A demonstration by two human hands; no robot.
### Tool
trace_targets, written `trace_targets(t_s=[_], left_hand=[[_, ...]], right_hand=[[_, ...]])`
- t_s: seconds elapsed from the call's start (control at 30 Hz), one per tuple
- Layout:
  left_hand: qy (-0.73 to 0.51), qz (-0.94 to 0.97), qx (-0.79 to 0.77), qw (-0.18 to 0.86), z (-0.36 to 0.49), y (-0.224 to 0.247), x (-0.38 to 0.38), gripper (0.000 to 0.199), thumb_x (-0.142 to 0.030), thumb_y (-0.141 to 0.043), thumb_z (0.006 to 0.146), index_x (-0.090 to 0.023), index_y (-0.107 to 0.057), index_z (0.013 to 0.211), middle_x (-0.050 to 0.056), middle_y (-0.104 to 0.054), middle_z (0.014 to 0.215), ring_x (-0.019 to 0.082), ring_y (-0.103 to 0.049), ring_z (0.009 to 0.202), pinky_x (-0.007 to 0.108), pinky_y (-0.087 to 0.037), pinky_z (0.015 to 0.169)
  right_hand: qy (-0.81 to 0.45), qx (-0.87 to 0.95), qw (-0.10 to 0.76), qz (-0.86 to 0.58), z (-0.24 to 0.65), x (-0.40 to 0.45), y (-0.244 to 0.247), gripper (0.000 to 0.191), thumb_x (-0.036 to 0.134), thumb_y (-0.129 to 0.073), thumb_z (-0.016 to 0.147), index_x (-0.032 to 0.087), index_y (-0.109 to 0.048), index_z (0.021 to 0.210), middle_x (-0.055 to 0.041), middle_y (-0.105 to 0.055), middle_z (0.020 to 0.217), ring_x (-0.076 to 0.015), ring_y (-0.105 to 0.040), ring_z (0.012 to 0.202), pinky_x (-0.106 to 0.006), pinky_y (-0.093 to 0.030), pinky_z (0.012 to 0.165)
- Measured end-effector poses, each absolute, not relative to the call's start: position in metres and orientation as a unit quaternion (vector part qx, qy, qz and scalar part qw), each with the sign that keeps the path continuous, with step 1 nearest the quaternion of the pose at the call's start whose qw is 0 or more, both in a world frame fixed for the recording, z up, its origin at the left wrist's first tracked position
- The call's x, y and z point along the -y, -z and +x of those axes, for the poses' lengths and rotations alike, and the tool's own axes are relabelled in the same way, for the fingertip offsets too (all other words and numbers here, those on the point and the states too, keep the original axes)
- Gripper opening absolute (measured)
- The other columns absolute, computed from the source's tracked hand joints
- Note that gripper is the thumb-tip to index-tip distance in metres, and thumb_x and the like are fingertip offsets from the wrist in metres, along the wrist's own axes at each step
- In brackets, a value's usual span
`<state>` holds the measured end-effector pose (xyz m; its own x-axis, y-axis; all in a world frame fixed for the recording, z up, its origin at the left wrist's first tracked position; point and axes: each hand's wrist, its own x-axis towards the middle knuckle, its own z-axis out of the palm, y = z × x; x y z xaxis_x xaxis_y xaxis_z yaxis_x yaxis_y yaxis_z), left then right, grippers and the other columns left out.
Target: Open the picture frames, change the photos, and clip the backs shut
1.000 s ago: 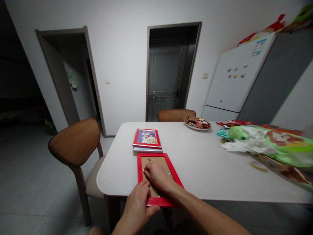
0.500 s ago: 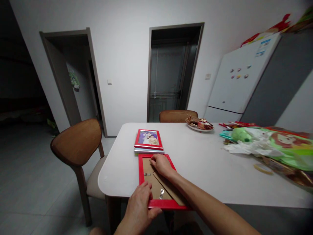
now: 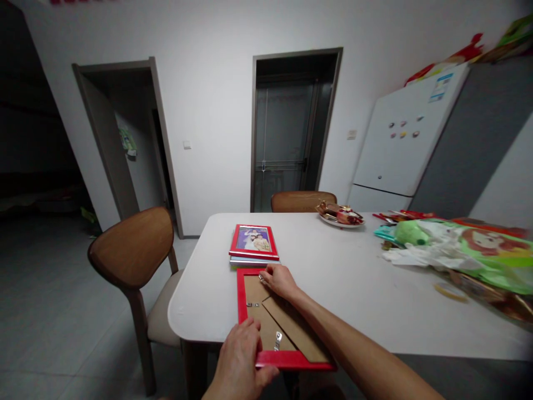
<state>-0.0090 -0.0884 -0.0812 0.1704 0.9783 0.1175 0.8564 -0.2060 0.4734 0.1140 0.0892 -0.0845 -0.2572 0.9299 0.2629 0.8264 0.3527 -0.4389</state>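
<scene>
A red picture frame (image 3: 242, 297) lies back side up at the table's near edge, its brown backing board (image 3: 252, 319) showing. My left hand (image 3: 239, 355) grips the lower left corner, thumb under the near rail and fingers on the left side. At the far end of the board my right hand (image 3: 281, 282) has its fingers closed at a small metal clip (image 3: 261, 279). Further metal clips sit at the left rail (image 3: 252, 305) and near the bottom (image 3: 277, 340). The right forearm hides the frame's right side.
Just beyond lies a stack of frames, topped by a red-framed photo (image 3: 255, 240). A plate (image 3: 341, 222) with small items stands at the back. Green and white packaging (image 3: 449, 244) and a tape roll (image 3: 451, 293) lie on the right. A wooden chair (image 3: 133, 250) stands left.
My right hand's fingers have shifted slightly right along the far end of the board, and the clip there now shows. The left hand keeps its grip. The view has tilted a little upward.
</scene>
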Motion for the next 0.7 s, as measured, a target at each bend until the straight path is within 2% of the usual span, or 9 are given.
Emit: trace_targets(t_s=[0.2, 0.33, 0.43, 0.57, 0.7], left_hand=[[-0.18, 0.763, -0.606, 0.137, -0.003, 0.079, 0.093, 0.061, -0.025, -0.064, 0.061, -0.008, -0.043, 0.116, 0.015, -0.044, 0.124, 0.026, -0.035, 0.118, 0.043, -0.023, 0.101], [-0.183, 0.764, -0.605, 0.127, 0.003, 0.079, 0.094, 0.049, -0.025, -0.065, 0.059, -0.012, -0.052, 0.105, 0.012, -0.044, 0.125, 0.025, -0.035, 0.118, 0.045, -0.021, 0.102], [-0.165, 0.774, -0.601, 0.111, 0.015, 0.08, 0.091, 0.052, -0.026, -0.066, 0.057, -0.013, -0.052, 0.105, 0.014, -0.04, 0.128, 0.028, -0.033, 0.119, 0.048, -0.021, 0.1], [-0.148, 0.799, -0.571, 0.113, 0.024, 0.083, 0.085, 0.048, -0.015, -0.054, 0.065, -0.009, -0.047, 0.112, 0.016, -0.04, 0.128, 0.028, -0.031, 0.12, 0.046, -0.024, 0.1], [-0.199, 0.8, -0.552, 0.125, 0.013, 0.08, 0.09, 0.047, -0.009, -0.048, 0.062, -0.006, -0.048, 0.109, 0.017, -0.043, 0.125, 0.028, -0.034, 0.118, 0.045, -0.023, 0.101]], right_hand=[[-0.146, 0.79, 0.256, -0.537, 0.125, -0.081, 0.084, 0.015, 0.023, -0.049, 0.069, 0.017, -0.063, 0.068, -0.0028, -0.066, 0.072, -0.0118, -0.055, 0.065, -0.019, -0.033, 0.056], [-0.17, 0.781, 0.284, -0.529, 0.119, -0.077, 0.085, 0.021, 0.026, -0.046, 0.071, 0.016, -0.063, 0.066, -0.0041, -0.066, 0.068, -0.0124, -0.055, 0.061, -0.02, -0.034, 0.054], [-0.192, 0.778, 0.309, -0.512, 0.117, -0.071, 0.085, 0.024, 0.026, -0.043, 0.072, 0.016, -0.062, 0.063, -0.0038, -0.065, 0.065, -0.0125, -0.055, 0.059, -0.02, -0.034, 0.054], [-0.22, 0.772, 0.329, -0.498, 0.133, -0.057, 0.08, 0.027, 0.028, -0.041, 0.072, 0.015, -0.063, 0.064, -0.0034, -0.065, 0.065, -0.0136, -0.056, 0.06, -0.021, -0.037, 0.056], [-0.305, 0.683, 0.433, -0.503, 0.171, -0.04, 0.069, 0.029, 0.035, -0.044, 0.071, 0.014, -0.063, 0.077, -0.0053, -0.065, 0.075, -0.0159, -0.057, 0.068, -0.025, -0.041, 0.062]])
